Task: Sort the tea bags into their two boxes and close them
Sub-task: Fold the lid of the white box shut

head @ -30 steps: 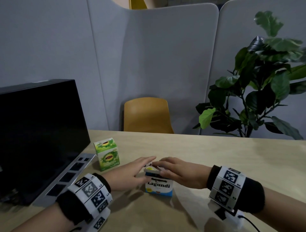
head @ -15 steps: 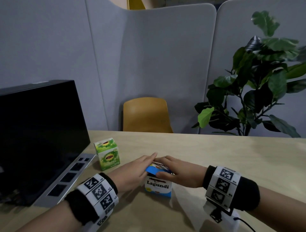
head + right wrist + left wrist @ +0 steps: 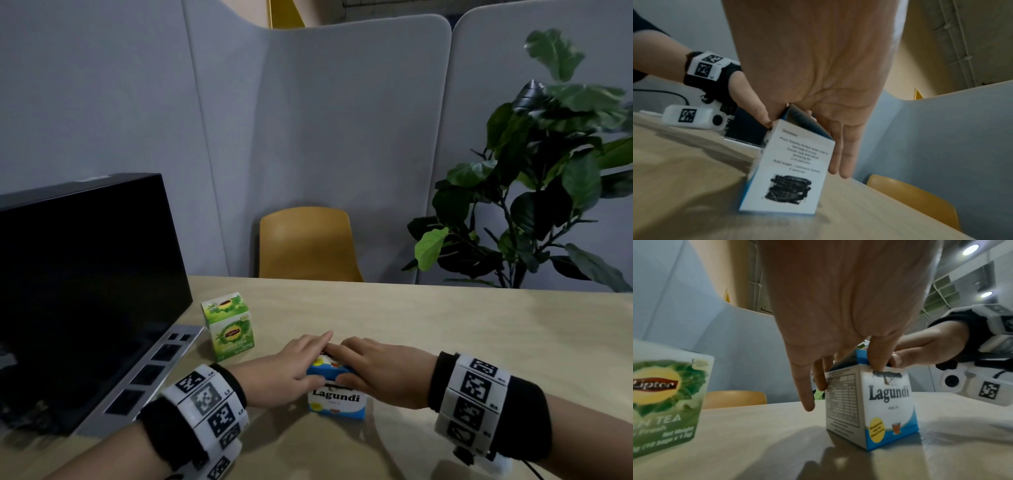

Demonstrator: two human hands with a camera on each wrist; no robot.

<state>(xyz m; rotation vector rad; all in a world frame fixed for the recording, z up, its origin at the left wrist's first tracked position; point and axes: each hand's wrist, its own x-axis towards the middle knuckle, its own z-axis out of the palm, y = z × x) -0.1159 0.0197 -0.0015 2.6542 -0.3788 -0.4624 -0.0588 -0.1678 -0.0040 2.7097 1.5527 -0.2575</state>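
Head view: closing the Lagundi box (image 3: 337,399), standing upright on the table (image 3: 445,342) toward the near edge, between both wrists. Pinching the box top with the left hand (image 3: 291,371), thumb on the front lip and fingers (image 3: 819,378) curling down the left wall. Lying over the blue lid flap (image 3: 327,370) with the right hand (image 3: 380,371), fingers straight and draping past the far side, thumb meeting the other thumb at the front. Showing the flap slightly raised in both wrist views, so probably not yet tucking in.

Judging the good way: bracing the walls with the left, pressing the flap down evenly with the right, and guiding its tongue inside the front wall rather than crushing the thin card.

Leaving the Lipton green tea box (image 3: 228,325), apparently closed, apart at the left rear, just beside the laptop (image 3: 85,291). Seeing no loose tea bags. Finding bare table to the right and behind; being crowded on the left by the laptop, so favouring the right for any sliding.
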